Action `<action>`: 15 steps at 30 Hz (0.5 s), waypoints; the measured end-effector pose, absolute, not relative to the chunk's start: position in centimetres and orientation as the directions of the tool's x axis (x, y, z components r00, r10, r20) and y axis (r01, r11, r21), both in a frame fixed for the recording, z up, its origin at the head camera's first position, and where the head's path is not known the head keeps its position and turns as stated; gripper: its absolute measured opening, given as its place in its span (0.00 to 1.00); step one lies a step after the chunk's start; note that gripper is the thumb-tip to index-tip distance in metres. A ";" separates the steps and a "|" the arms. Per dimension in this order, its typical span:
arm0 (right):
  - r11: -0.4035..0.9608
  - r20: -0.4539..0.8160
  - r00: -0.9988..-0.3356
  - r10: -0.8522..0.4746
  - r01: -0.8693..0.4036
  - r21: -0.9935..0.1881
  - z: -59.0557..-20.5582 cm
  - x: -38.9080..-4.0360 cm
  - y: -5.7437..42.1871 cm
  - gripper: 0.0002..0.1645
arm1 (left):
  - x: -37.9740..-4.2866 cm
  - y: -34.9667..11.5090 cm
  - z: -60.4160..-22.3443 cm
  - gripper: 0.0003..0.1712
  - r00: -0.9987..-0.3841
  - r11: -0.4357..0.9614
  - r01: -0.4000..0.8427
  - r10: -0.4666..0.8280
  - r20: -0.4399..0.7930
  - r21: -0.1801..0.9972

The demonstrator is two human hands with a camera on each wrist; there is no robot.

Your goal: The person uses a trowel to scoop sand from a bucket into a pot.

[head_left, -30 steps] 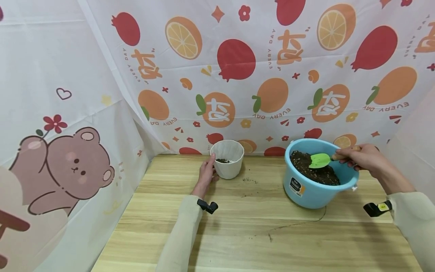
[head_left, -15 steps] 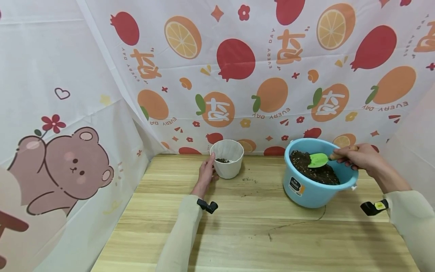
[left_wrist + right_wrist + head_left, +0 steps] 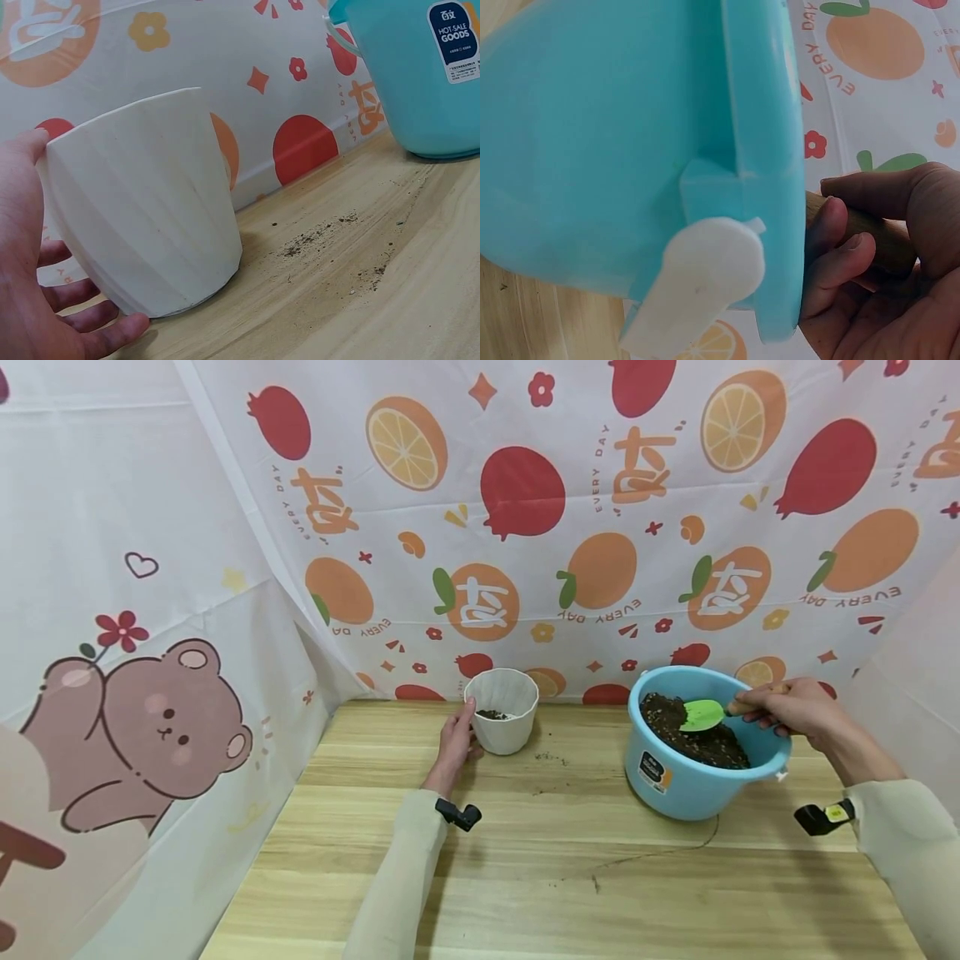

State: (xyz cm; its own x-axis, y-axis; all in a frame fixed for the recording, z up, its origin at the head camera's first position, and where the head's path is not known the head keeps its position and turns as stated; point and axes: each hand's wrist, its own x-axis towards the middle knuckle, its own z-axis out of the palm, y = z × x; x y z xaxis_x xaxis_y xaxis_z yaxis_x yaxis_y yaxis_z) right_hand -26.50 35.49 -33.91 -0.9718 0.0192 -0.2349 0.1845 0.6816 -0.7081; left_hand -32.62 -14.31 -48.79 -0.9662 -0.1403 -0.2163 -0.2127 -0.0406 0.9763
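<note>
A white flower pot with dark soil in the bottom stands upright near the back of the table. My left hand holds it by its left side, the thumb at the rim and the fingers lower around the wall, as the left wrist view shows. On the right, a light blue bucket contains dark potting soil. Above it my right hand grips the wooden handle of a green garden trowel, whose blade lies at the soil. The bucket wall hides the blade in the right wrist view.
Loose soil crumbs lie on the wooden table between pot and bucket. A fruit-print cloth hangs close behind both. The bucket's white handle hangs down its side.
My right hand and the trowel have shifted slightly to the left over the bucket's soil. The left hand and the pot have stayed in place.
</note>
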 end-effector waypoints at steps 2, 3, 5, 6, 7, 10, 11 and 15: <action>0.687 -0.231 -0.973 0.016 0.178 -0.704 -33.9 -26.5 35.5 0.27 | -32.7 -14.3 -48.7 0.50 -0.966 -0.039 -0.212 -0.143 -0.215 0.977; 0.690 -0.229 -0.973 0.012 0.174 -0.703 -33.9 -26.5 35.5 0.27 | -32.7 -14.3 -48.7 0.50 -0.966 -0.038 -0.213 -0.143 -0.216 0.976; 0.695 -0.225 -0.974 0.010 0.168 -0.699 -33.9 -26.5 35.4 0.27 | -32.7 -14.3 -48.6 0.49 -0.965 -0.041 -0.216 -0.144 -0.220 0.975; 0.698 -0.224 -0.975 0.008 0.166 -0.696 -33.8 -26.5 35.4 0.27 | -32.6 -14.3 -48.6 0.49 -0.965 -0.041 -0.217 -0.144 -0.221 0.975; 0.701 -0.222 -0.975 0.006 0.163 -0.694 -33.8 -26.5 35.4 0.28 | -32.6 -14.3 -48.6 0.49 -0.965 -0.041 -0.217 -0.142 -0.221 0.975; 0.715 -0.221 -0.975 0.006 0.159 -0.681 -33.7 -26.6 35.3 0.29 | -32.6 -14.2 -48.5 0.49 -0.965 -0.038 -0.215 -0.143 -0.218 0.976; 0.719 -0.221 -0.975 0.004 0.157 -0.677 -33.7 -26.6 35.2 0.29 | -32.5 -14.2 -48.5 0.49 -0.966 -0.035 -0.213 -0.145 -0.215 0.977; 0.739 -0.228 -0.974 -0.003 0.151 -0.657 -33.7 -26.6 35.2 0.28 | -32.5 -14.1 -48.4 0.50 -0.966 -0.023 -0.207 -0.156 -0.208 0.978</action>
State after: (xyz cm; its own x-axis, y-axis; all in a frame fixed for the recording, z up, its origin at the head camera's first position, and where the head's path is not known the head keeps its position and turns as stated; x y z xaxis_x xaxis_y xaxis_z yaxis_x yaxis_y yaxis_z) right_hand -26.64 35.17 -33.71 -0.9737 -0.0034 -0.2277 0.1510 0.7388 -0.6568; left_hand -32.48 -14.11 -48.42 -0.9657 -0.1559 -0.2076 -0.2065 -0.0234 0.9782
